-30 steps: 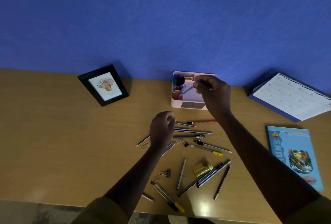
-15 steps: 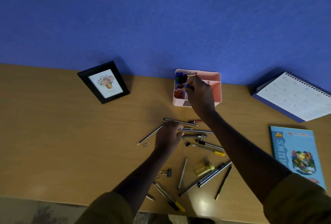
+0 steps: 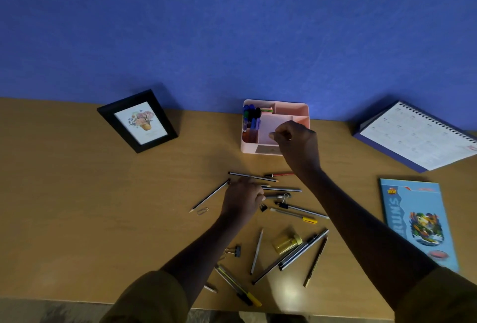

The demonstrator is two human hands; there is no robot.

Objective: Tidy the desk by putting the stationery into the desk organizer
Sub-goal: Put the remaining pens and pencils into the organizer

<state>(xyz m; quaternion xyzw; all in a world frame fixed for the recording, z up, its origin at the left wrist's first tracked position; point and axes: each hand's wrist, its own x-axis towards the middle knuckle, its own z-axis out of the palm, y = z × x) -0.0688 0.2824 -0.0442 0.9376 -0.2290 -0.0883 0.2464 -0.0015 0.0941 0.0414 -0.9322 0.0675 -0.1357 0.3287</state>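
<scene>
Both my hands are out over loose stationery on a smooth wooden desk (image 3: pixel 77 193).
Nearest me lie a slim yellow-capped pen (image 3: pixel 251 297), a black binder clip (image 3: pixel 236 251), a see-through yellow sharpener (image 3: pixel 286 242) and a slanted bundle of thin dark pens (image 3: pixel 296 255). Further out, my left hand (image 3: pixel 242 199) rests knuckles-up on a fan of striped pencils (image 3: pixel 253 177) with its fingers bent under. I cannot tell whether it grips one. A wire paper clip (image 3: pixel 202 211) sits just to its left. Beyond that, my right hand (image 3: pixel 296 142) hovers clenched over the front of the pink plastic organizer (image 3: pixel 291 106), with nothing visible in it. Capped markers (image 3: pixel 251 119) stand upright in the box's left compartment. The organizer stands at the back of the desk by the matte blue wall (image 3: pixel 232 26), between a black picture frame (image 3: pixel 136 121) and a spiral calendar (image 3: pixel 418 137).
</scene>
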